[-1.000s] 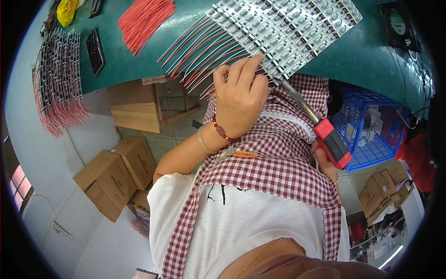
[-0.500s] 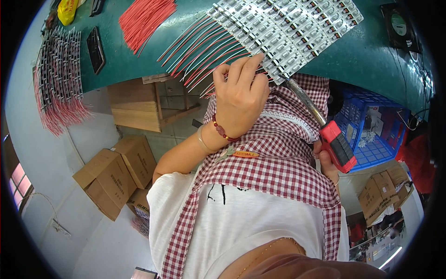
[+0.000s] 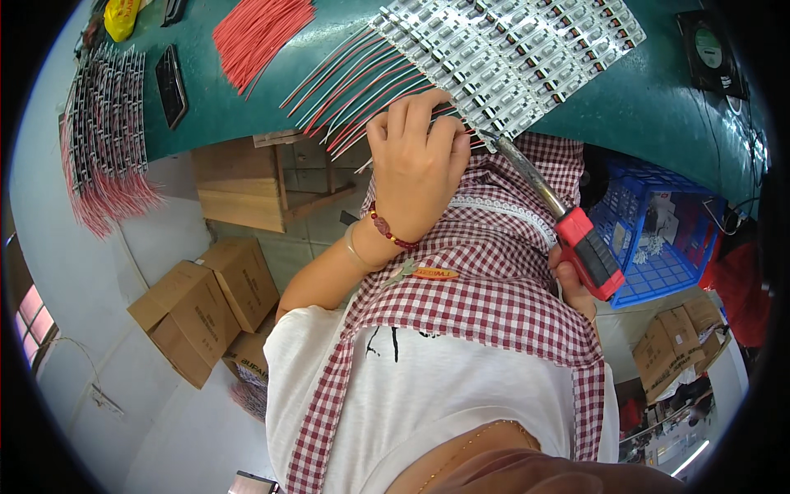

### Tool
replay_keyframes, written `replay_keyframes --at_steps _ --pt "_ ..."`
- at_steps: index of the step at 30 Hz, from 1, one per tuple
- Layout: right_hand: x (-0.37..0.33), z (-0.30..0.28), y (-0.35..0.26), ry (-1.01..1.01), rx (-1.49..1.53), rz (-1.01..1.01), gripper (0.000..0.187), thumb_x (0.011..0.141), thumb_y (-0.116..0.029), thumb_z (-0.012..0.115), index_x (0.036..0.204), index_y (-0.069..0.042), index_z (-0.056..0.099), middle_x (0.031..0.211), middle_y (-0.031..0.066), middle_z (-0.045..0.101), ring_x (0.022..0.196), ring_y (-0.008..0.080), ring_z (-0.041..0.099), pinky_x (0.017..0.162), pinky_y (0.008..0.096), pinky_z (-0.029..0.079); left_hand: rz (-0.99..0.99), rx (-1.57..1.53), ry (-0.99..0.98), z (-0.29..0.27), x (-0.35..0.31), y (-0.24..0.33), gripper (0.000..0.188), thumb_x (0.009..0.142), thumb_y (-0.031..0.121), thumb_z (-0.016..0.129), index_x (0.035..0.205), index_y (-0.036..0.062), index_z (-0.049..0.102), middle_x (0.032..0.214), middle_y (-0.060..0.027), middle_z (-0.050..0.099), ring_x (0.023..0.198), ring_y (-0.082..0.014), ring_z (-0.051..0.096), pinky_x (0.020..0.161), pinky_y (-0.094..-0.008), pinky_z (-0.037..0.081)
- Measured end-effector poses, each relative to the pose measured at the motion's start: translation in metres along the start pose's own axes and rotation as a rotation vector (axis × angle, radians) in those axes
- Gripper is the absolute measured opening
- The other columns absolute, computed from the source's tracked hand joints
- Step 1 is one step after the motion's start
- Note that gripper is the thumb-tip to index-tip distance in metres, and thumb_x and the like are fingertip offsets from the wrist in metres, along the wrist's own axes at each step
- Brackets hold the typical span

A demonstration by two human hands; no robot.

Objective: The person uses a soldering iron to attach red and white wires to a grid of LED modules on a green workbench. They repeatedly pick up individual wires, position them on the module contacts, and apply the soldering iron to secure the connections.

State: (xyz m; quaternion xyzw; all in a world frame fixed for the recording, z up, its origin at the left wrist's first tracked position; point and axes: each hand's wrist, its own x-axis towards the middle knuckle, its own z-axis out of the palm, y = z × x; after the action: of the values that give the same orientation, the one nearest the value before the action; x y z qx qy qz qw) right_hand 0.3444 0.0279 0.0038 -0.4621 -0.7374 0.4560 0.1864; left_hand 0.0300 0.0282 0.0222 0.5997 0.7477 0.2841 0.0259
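A: Site type?
B: Workshop, electronics assembly.
A: Evidence?
B: Green workbench [image 3: 214, 103], sheet of circuit boards [image 3: 510, 62] on it, soldering iron [image 3: 583, 243] at the sheet's corner, pile of red wires [image 3: 261, 37]. Batch of wired strips [image 3: 107, 123] draped over the workbench's left end.
A: Not a home desk?
B: Doubt it. Cardboard boxes [image 3: 185, 317] on the floor, blue crate [image 3: 666, 278] near the workbench, checked apron [image 3: 477, 317] being worn.
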Motion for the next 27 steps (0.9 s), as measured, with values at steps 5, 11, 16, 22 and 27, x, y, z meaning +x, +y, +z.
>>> replay_keyframes --at_steps 5,11,16,22,27 --pt "0.006 -0.003 -0.004 -0.038 0.04 0.009 0.015 0.078 -0.008 0.074 0.091 -0.003 0.068 0.082 0.0132 0.066 0.067 0.0301 0.066 0.058 0.035 0.051 -0.04 0.003 0.0 0.001 0.003 0.001 0.011 0.073 0.008 0.072 0.08 0.0105 0.063 0.113 -0.0043 0.062 0.103 -0.0257 0.055 0.084 -0.0401 0.037" --pt "0.014 0.001 -0.012 -0.055 0.035 -0.01 0.016 0.079 -0.012 0.073 0.091 -0.002 0.068 0.083 0.0138 0.066 0.069 0.0301 0.066 0.059 0.0355 0.051 -0.085 -0.018 0.008 0.004 0.005 0.003 0.01 0.071 0.007 0.071 0.074 0.0094 0.062 0.111 -0.0041 0.062 0.101 -0.0255 0.054 0.082 -0.0398 0.036" --pt "0.017 -0.005 -0.02 -0.061 0.025 -0.03 0.017 0.079 -0.011 0.074 0.092 -0.002 0.069 0.086 0.0148 0.068 0.072 0.0309 0.068 0.061 0.0369 0.053 -0.105 -0.035 0.006 0.003 0.007 0.004 0.01 0.071 0.007 0.071 0.072 0.0089 0.062 0.11 -0.0038 0.062 0.1 -0.0252 0.054 0.083 -0.0393 0.036" --pt "0.001 -0.005 -0.006 -0.011 -0.039 -0.03 0.022 0.077 -0.009 0.074 0.096 -0.001 0.07 0.091 0.0162 0.07 0.076 0.0328 0.069 0.065 0.0379 0.055 -0.107 -0.035 0.004 0.002 0.007 0.005 0.009 0.071 0.007 0.071 0.073 0.0085 0.062 0.11 -0.0039 0.062 0.101 -0.0252 0.054 0.083 -0.0393 0.036" --pt "0.011 -0.002 -0.018 -0.02 0.004 -0.101 0.022 0.075 -0.006 0.072 0.095 0.0 0.07 0.09 0.0161 0.07 0.075 0.0325 0.069 0.065 0.0373 0.055 -0.111 -0.037 -0.001 0.0 0.008 0.003 0.009 0.071 0.007 0.071 0.073 0.0084 0.063 0.11 -0.0039 0.062 0.101 -0.0251 0.054 0.083 -0.0392 0.036"
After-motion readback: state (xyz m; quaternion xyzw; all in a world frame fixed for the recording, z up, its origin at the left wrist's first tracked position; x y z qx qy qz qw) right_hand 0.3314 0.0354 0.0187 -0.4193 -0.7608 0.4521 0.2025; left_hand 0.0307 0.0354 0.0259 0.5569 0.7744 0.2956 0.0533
